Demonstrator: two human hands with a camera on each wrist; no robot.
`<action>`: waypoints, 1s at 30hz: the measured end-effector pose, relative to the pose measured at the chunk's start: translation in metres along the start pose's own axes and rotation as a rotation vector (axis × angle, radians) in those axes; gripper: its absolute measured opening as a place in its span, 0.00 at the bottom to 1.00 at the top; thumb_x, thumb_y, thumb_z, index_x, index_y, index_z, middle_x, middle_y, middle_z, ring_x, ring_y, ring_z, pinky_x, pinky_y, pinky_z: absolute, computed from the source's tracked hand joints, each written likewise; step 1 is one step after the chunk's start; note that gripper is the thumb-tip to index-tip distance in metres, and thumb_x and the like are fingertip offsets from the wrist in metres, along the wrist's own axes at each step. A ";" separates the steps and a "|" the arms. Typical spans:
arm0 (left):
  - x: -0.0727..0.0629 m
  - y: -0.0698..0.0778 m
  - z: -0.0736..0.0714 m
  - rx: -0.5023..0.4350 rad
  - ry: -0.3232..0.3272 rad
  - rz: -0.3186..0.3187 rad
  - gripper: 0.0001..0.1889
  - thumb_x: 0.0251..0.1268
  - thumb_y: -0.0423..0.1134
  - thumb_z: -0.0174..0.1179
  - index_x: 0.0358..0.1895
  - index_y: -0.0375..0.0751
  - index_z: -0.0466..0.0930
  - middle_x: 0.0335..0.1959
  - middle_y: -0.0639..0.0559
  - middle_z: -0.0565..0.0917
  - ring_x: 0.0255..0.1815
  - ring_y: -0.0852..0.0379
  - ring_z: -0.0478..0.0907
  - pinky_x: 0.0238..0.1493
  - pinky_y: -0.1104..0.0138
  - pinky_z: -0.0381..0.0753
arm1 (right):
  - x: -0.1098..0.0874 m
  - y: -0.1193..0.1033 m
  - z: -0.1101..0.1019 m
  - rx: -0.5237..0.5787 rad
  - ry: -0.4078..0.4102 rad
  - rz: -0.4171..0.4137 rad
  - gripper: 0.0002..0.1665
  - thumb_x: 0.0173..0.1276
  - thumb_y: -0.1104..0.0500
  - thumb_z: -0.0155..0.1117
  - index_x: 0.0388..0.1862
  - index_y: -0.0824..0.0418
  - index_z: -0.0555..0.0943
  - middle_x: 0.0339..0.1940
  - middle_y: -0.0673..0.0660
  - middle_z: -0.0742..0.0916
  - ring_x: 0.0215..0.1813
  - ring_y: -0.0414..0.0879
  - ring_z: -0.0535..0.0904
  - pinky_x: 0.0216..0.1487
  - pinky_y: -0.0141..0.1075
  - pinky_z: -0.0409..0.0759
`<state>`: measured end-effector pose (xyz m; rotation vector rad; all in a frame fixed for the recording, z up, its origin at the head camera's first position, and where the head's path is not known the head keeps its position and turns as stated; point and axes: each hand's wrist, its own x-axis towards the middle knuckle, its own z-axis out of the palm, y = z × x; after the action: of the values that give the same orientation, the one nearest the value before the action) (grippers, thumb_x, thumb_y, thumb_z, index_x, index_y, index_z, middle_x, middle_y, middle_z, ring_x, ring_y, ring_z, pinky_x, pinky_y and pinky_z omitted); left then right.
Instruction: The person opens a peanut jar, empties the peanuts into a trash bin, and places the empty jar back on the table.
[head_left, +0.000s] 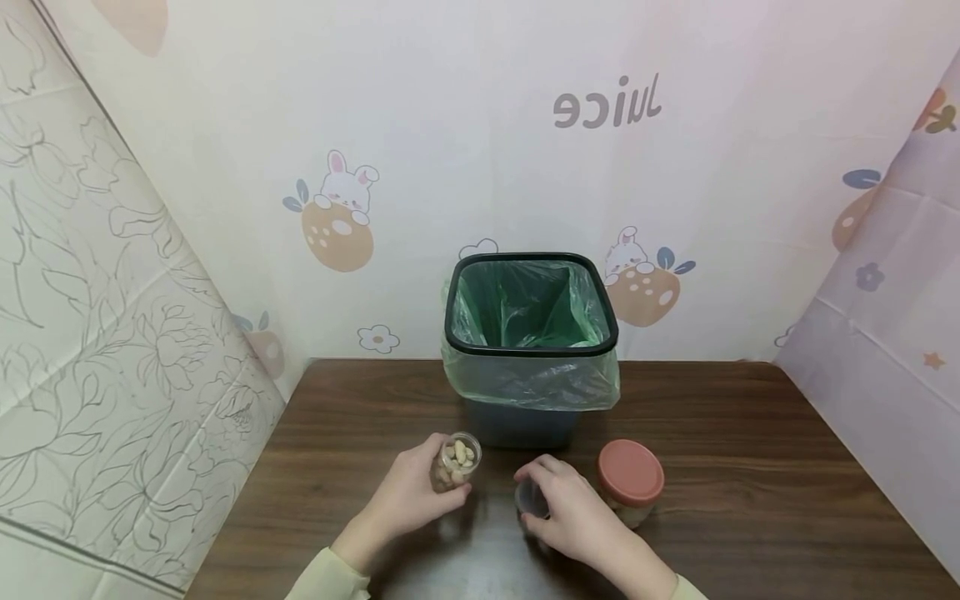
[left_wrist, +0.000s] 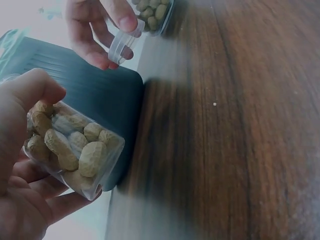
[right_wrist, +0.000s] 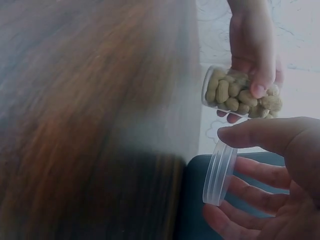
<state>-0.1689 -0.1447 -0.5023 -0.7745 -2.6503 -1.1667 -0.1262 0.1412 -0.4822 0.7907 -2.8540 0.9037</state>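
Observation:
A small clear jar (head_left: 450, 479) without its top on is gripped by my left hand (head_left: 408, 492), thumb on one side and fingers on the other. Unshelled peanuts (left_wrist: 92, 159) fill it nearly to the mouth. My right hand (head_left: 577, 512) pinches a round translucent plastic lid (right_wrist: 220, 172) by its rim, apart from the jar and to its right. Just right of that hand stands a second jar with a pink lid (head_left: 631, 473). Through its side, more peanuts (left_wrist: 150, 12) show in the left wrist view.
A dark bin (head_left: 517, 425) with a black rim and a green plastic liner (head_left: 525, 379) stands behind both hands at the table's back. The dark wooden table (head_left: 750, 483) meets a printed curtain (head_left: 450, 125) at the back. More printed cloth hangs at both sides.

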 end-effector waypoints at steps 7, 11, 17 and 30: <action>-0.004 -0.002 -0.003 -0.025 -0.008 -0.014 0.26 0.57 0.43 0.81 0.58 0.51 0.81 0.39 0.67 0.85 0.36 0.68 0.81 0.40 0.68 0.83 | 0.000 0.003 0.003 -0.029 -0.008 -0.012 0.23 0.62 0.60 0.84 0.54 0.58 0.86 0.51 0.49 0.85 0.50 0.47 0.84 0.48 0.47 0.85; -0.004 -0.003 -0.003 -0.029 -0.008 -0.014 0.26 0.57 0.42 0.81 0.58 0.51 0.81 0.39 0.67 0.85 0.36 0.68 0.81 0.39 0.69 0.83 | -0.001 0.004 0.003 -0.043 -0.008 -0.007 0.23 0.60 0.61 0.86 0.53 0.58 0.87 0.50 0.49 0.85 0.51 0.50 0.84 0.49 0.49 0.86; -0.004 -0.002 -0.003 -0.035 -0.001 -0.010 0.26 0.56 0.41 0.81 0.58 0.49 0.81 0.38 0.67 0.84 0.35 0.68 0.81 0.38 0.69 0.83 | -0.002 0.006 0.004 -0.044 -0.039 0.002 0.23 0.60 0.60 0.86 0.53 0.58 0.87 0.50 0.50 0.86 0.51 0.51 0.84 0.49 0.49 0.86; -0.003 -0.001 -0.006 -0.014 0.001 -0.013 0.27 0.56 0.42 0.81 0.58 0.49 0.81 0.39 0.66 0.85 0.35 0.68 0.81 0.37 0.69 0.83 | -0.001 0.013 0.005 -0.025 -0.103 0.023 0.25 0.60 0.58 0.87 0.55 0.57 0.87 0.52 0.50 0.85 0.51 0.52 0.84 0.48 0.49 0.86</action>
<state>-0.1670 -0.1508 -0.4998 -0.7600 -2.6532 -1.1899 -0.1315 0.1481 -0.4929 0.8278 -2.9624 0.8526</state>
